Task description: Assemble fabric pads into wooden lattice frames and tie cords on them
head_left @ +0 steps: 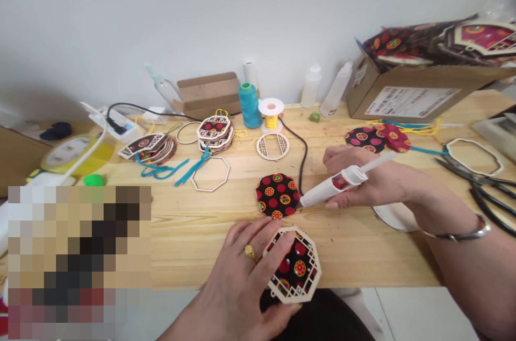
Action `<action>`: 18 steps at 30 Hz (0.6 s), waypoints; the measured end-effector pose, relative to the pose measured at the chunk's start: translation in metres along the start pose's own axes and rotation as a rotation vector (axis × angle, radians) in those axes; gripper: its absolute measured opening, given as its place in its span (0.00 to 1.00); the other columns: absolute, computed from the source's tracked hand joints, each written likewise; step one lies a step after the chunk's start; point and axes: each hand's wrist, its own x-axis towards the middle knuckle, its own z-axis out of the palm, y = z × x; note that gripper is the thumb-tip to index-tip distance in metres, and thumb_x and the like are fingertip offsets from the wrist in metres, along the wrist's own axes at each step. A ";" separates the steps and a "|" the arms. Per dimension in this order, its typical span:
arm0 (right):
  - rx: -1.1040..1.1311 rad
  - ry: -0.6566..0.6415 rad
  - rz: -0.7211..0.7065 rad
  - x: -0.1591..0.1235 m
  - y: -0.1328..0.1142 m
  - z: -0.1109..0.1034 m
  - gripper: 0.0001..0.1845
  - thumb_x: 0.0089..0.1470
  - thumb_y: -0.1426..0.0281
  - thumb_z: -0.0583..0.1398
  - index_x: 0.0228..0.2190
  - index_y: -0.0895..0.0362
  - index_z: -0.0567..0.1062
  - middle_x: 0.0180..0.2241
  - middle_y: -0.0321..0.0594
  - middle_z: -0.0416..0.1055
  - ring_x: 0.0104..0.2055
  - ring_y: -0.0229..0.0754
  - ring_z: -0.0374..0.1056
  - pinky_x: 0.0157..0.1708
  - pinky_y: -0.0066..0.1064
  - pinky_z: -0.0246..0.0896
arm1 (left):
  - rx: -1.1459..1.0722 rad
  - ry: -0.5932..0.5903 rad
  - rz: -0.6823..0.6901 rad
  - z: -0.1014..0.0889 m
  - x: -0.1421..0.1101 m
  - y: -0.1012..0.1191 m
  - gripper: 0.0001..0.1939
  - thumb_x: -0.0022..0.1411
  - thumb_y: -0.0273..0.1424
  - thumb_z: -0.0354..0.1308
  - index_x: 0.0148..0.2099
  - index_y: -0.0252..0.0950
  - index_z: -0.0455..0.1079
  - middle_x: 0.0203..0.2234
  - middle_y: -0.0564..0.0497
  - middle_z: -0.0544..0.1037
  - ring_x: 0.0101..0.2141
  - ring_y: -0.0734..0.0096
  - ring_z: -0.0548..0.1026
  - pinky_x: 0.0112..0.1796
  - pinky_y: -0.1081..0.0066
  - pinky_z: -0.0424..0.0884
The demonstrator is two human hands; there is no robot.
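In my left hand (244, 263) is an octagonal wooden lattice frame (316, 271) backed with dark patterned fabric, gripped at its left side near the table's front edge. My right hand (382, 182) is wrapped around a white hot glue gun (328, 189), its nozzle pointing down and left. A pale glue stick (379, 161) sticks out of the gun's rear. Close to the nozzle, a fabric-covered piece (276, 196) with red dots and flowers lies flat on the table. The gun's handle and trigger are mostly hidden by my right hand.
Scissors (484, 182) lie at the right, near a bare frame (474, 156). Behind stand a carton (407, 88) of fabric pieces, a blue thread cone (250, 106) and a yellow spool (271, 120). Stacked lattice pieces (215, 134) sit left of centre. A black cord (304, 150) crosses the table.
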 end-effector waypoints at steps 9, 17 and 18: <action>0.048 0.020 0.016 -0.002 0.001 -0.004 0.22 0.50 0.56 0.61 0.17 0.57 0.63 0.18 0.32 0.58 0.26 0.35 0.55 0.27 0.29 0.48 | -0.010 0.024 0.015 -0.001 0.000 0.000 0.39 0.51 0.35 0.59 0.63 0.33 0.50 0.55 0.38 0.66 0.56 0.51 0.62 0.53 0.49 0.57; 0.096 0.030 -0.176 0.012 -0.015 0.002 0.20 0.53 0.58 0.60 0.19 0.57 0.64 0.19 0.31 0.60 0.26 0.35 0.53 0.36 0.33 0.52 | 0.020 0.058 0.041 -0.002 -0.002 0.000 0.39 0.51 0.36 0.59 0.62 0.32 0.51 0.53 0.37 0.68 0.54 0.52 0.64 0.53 0.51 0.58; 0.093 0.033 -0.177 0.013 -0.016 0.004 0.20 0.53 0.58 0.60 0.19 0.57 0.64 0.19 0.31 0.60 0.26 0.35 0.53 0.37 0.33 0.52 | 0.016 0.056 0.040 -0.002 -0.002 0.000 0.39 0.51 0.36 0.59 0.62 0.32 0.51 0.53 0.37 0.68 0.55 0.51 0.64 0.52 0.50 0.58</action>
